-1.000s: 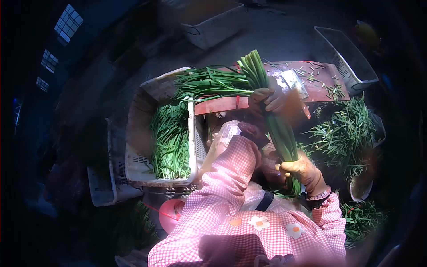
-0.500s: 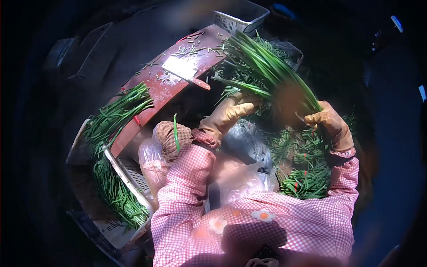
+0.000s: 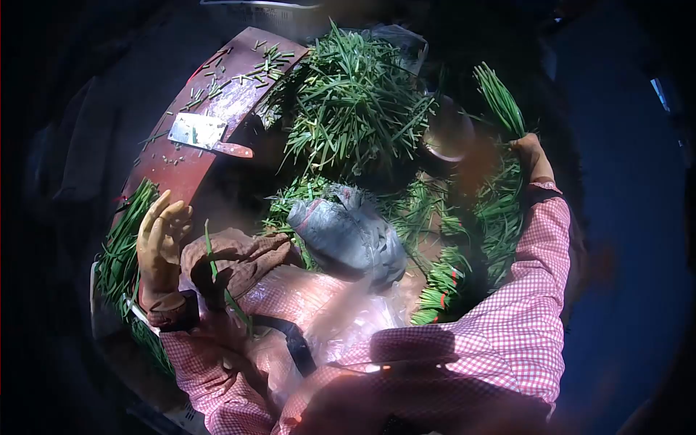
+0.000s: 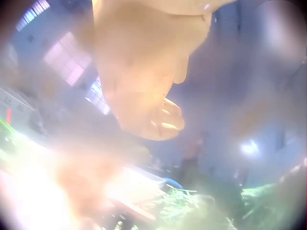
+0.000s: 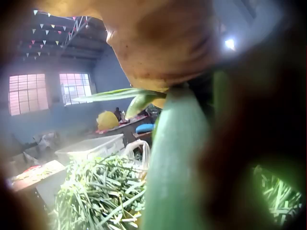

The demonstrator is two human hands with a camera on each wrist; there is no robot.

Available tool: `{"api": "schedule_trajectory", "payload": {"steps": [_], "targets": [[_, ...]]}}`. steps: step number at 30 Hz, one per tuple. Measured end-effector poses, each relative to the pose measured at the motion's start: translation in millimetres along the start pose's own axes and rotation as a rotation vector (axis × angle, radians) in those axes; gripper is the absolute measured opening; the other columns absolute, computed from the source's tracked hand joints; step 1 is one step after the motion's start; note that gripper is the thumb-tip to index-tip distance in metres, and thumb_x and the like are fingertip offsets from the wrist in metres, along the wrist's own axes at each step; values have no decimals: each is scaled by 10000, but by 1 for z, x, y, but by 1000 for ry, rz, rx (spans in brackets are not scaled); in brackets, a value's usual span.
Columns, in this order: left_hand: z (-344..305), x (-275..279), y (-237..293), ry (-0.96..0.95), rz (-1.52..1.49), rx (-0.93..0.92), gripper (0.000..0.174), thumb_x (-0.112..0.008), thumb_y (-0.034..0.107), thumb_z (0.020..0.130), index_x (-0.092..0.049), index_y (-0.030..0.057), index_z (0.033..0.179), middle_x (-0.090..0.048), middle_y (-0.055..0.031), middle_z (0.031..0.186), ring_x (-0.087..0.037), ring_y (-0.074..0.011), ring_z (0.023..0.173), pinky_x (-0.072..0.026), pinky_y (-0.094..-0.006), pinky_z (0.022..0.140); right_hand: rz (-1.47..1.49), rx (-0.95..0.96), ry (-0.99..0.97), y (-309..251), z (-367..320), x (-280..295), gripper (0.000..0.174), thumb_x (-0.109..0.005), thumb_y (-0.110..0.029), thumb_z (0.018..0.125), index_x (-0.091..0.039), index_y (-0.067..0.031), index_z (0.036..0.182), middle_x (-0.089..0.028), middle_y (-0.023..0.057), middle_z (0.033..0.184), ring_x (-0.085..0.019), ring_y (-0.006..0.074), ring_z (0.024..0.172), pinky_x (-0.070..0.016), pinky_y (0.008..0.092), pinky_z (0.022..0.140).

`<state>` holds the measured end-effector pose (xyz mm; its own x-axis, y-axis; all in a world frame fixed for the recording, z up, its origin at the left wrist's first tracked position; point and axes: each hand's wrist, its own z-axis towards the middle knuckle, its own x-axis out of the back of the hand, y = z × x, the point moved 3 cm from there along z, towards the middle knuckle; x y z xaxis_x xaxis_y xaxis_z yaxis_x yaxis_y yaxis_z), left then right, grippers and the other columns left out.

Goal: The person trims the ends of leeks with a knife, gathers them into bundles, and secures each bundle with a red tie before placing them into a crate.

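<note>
My gloved right hand (image 3: 533, 156) is stretched out to the far right and grips a bunch of garlic chives (image 3: 499, 98). In the right wrist view, broad green leaves (image 5: 175, 158) run down from under the glove. On the other side, my gloved left hand (image 3: 163, 243) is raised with its fingers loosely bent and nothing in them. It stands beside a pile of chives (image 3: 123, 250) at the lower end of the reddish board (image 3: 170, 170). The left wrist view shows the same glove (image 4: 144, 72) against a hazy background.
A cleaver (image 3: 199, 132) lies on the board among cut stem pieces (image 3: 268, 65). Beyond my lap is a big heap of loose leaves (image 3: 355, 101). A grey plastic-wrapped bundle (image 3: 351, 239) lies in front of me, with red-banded chive bunches (image 3: 444, 283) to its right.
My head view has swung right. My right hand has carried the chive bunch outward to the right. My left hand has drawn back from near the bunch toward the board's left end.
</note>
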<state>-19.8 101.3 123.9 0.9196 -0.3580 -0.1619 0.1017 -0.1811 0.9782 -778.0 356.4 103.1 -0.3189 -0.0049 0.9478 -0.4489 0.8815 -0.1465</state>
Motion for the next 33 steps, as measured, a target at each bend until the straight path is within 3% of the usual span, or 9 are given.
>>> {"api": "schedule_trajectory", "payload": {"steps": [5,9,10,18,21,25,29,30,33], "targets": [[-19,111,-24,157,-115,-6,526,-456,343,1041,-395,47,1473,-535,-120,1386,-514,-215,1281,-389,-363,1078,-299,-61,-24,-22,53,-111,146,-717,-175,857,-719,-79,967,-677,60,849,-629,176,757,-496,330,639],[-52,145,-43,337,-55,152,527,-436,353,1049,-390,50,1477,-498,-117,1423,-500,-216,1285,-388,-352,1074,-449,-51,-40,-51,75,-179,162,-722,-165,844,-732,-87,984,-691,84,923,-649,217,845,-519,351,699],[-60,148,-48,384,-19,132,559,-474,394,1030,-414,35,1455,-539,-137,1361,-542,-225,1224,-428,-340,1010,-483,-57,-43,-52,77,-188,166,-723,-163,840,-735,-89,989,-695,90,942,-654,227,867,-525,356,714],[-100,173,-43,481,10,129,590,-520,370,1017,-376,37,1483,-511,-138,1383,-543,-232,1222,-448,-329,972,-536,-153,18,-27,88,-179,216,-734,-144,812,-760,-105,1023,-723,139,1089,-694,307,1042,-572,398,836],[-106,179,-43,524,27,143,579,-523,367,1016,-392,34,1471,-526,-136,1368,-545,-240,1223,-443,-336,979,-480,-323,64,-33,95,-186,247,-772,-139,785,-761,-126,1031,-715,107,1142,-690,258,1070,-568,391,849],[-110,190,-53,518,-4,185,563,-546,342,1010,-415,22,1455,-543,-141,1349,-556,-255,1207,-442,-325,961,-613,-115,-183,-41,78,-240,361,-827,-218,696,-762,-148,1045,-720,74,1141,-681,245,1089,-562,414,854],[-108,191,-48,498,-15,182,547,-547,322,1011,-420,22,1450,-540,-134,1356,-555,-255,1210,-439,-332,978,-657,-61,-195,-46,84,-233,376,-817,-214,668,-765,-118,1027,-724,90,1116,-681,224,1082,-560,415,843],[-108,193,-48,486,-24,166,546,-548,319,1011,-419,21,1450,-538,-133,1359,-553,-256,1213,-439,-335,981,-665,-60,-48,-51,80,-219,353,-820,-201,647,-773,-112,986,-730,105,1087,-694,226,1049,-567,419,802],[-108,196,-47,498,-31,130,547,-550,310,1008,-415,18,1451,-526,-134,1373,-544,-263,1232,-430,-355,1018,-587,-80,-48,-49,80,-194,420,-824,-221,652,-757,-120,1054,-732,97,1082,-690,241,1052,-559,430,828]]}}
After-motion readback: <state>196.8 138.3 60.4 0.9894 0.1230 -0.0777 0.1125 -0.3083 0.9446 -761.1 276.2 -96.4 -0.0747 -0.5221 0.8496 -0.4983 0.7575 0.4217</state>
